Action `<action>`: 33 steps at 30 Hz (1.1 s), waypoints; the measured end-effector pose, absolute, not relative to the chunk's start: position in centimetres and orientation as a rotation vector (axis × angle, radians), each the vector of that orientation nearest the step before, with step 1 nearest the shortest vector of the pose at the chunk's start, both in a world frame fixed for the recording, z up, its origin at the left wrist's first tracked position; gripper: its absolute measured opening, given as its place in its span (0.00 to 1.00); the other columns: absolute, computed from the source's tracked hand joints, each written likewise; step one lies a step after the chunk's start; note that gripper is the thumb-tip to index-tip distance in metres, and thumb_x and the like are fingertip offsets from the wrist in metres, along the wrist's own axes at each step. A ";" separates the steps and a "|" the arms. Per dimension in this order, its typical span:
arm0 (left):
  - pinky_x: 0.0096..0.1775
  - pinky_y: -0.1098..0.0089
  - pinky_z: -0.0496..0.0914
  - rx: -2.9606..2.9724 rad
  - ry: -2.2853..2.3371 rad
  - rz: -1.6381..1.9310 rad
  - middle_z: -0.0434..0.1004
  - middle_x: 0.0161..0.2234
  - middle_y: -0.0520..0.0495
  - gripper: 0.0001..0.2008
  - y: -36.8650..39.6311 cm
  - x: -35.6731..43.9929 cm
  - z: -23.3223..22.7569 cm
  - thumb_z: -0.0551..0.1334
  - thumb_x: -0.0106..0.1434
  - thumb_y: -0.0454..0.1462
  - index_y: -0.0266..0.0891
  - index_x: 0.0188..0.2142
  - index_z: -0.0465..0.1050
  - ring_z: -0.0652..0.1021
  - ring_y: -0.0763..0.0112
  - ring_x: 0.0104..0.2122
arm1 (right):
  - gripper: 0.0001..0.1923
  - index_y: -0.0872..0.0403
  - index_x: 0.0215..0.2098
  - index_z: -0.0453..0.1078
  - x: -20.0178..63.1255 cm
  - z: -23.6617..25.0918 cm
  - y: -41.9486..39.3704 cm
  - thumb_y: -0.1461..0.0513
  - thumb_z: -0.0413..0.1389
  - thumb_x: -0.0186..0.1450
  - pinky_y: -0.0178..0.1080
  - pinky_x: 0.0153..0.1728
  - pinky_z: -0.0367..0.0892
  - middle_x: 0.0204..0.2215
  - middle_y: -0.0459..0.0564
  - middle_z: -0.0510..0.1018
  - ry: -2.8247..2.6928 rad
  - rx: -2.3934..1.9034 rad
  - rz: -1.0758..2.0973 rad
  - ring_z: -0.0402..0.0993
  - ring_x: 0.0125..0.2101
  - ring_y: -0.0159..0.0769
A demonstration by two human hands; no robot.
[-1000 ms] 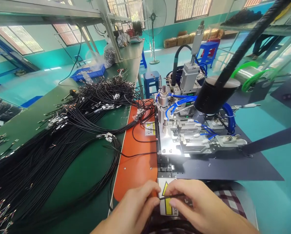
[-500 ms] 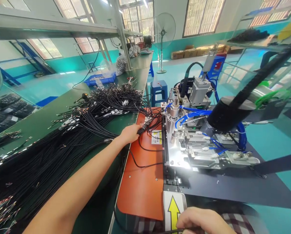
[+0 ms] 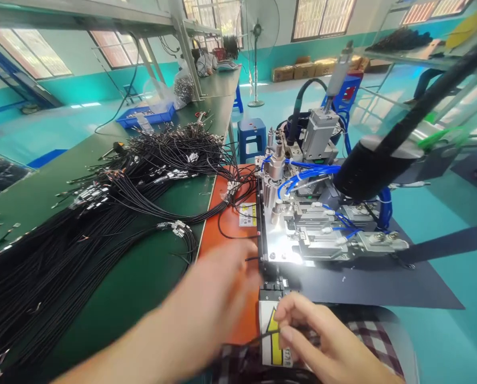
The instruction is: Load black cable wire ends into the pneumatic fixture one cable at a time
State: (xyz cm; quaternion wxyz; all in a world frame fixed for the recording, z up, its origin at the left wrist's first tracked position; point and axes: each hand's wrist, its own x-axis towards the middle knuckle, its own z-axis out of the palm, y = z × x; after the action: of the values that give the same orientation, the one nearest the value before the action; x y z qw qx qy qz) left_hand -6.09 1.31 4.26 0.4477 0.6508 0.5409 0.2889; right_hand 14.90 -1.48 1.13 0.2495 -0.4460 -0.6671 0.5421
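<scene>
Two bare hands occupy the lower centre of the frame. Right hand [image 3: 322, 341], lower right of centre: thumb and forefinger pinched together on a thin black wire [image 3: 262, 336] that runs leftward from the fingertips, just above a white label with a yellow arrow [image 3: 271, 341]. Left hand [image 3: 218, 298], lower centre: motion-blurred, over the orange mat [image 3: 230, 224]; a black cable end shows just right of its fingers, but whether the fingers grip it or are parted cannot be told.

Above the hands, centre right: a metal fixture machine [image 3: 302, 234] with a bright polished plate, blue air hoses [image 3: 310, 173] and a grey cylinder block at its top. It stands on a dark sheet [image 3: 382, 280]. A thick black sleeved conduit [image 3: 382, 154] crosses the upper right diagonally in front of the machine.

Left half of the frame: a green workbench [image 3: 142, 266] carrying large bundles of black cable harnesses [image 3: 102, 224] with metal terminals at their ends; some strands spill onto the orange mat.

Upper left, far end of the bench: a blue tray [image 3: 148, 114]. Upper centre: a blue stool [image 3: 251, 133] and a standing fan [image 3: 256, 32] on the teal floor. Cardboard boxes [image 3: 302, 68] line the far wall.
</scene>
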 end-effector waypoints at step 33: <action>0.21 0.76 0.58 0.960 1.043 0.632 0.69 0.25 0.54 0.15 -1.8 -0.5 0.1 0.57 0.65 0.40 0.40 0.51 0.65 0.64 0.81 0.17 | 0.10 0.54 0.32 0.72 17.3 -0.7 -1.2 0.55 0.58 0.60 0.33 0.23 0.66 0.23 0.44 0.72 -1.174 -1.342 1.594 0.66 0.21 0.30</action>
State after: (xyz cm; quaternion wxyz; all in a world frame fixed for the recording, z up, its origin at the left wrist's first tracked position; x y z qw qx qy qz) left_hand -0.49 -1.76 0.08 0.7137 0.4334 0.4708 0.2850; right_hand 17.25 -1.21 -0.74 0.3660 -0.5222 -0.4568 0.6203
